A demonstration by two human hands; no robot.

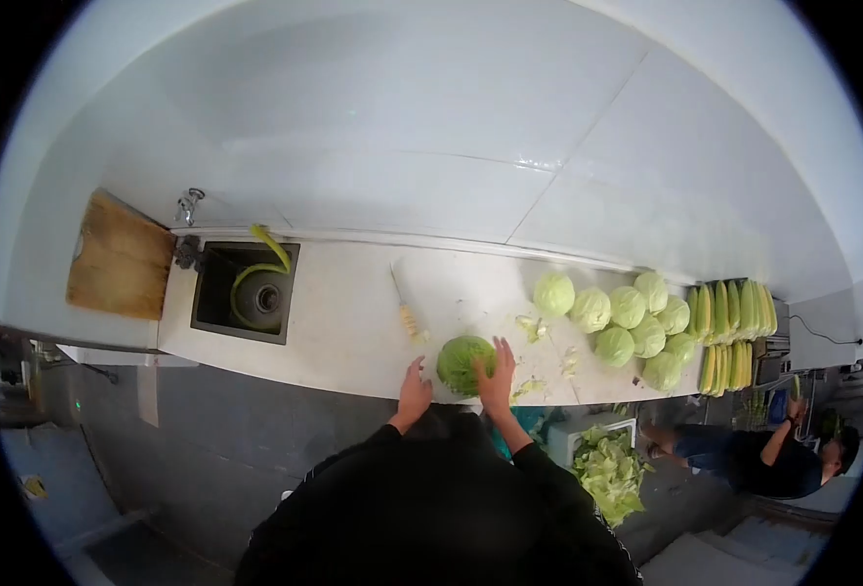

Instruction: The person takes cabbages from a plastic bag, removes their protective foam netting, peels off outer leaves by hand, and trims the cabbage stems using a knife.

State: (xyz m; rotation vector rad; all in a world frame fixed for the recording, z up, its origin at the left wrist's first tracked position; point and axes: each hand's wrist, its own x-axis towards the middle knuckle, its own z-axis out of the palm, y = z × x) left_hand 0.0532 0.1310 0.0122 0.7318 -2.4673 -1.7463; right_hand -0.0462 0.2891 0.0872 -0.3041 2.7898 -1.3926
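Note:
A green cabbage sits near the counter's front edge, between my two hands. My left hand is left of it, fingers apart, with a small gap to the cabbage. My right hand has its fingers spread at the cabbage's right side and seems to touch it; the exact contact is hard to see. Behind and left of the cabbage lies a knife with a pale handle, its blade pointing toward the wall. Leaf scraps lie to the right on the white counter.
Several paler cabbages are grouped on the right, beside stacked corn-like produce. A sink with a green hose and a wooden board are left. Below the counter is a leaf-filled bin; another person stands right.

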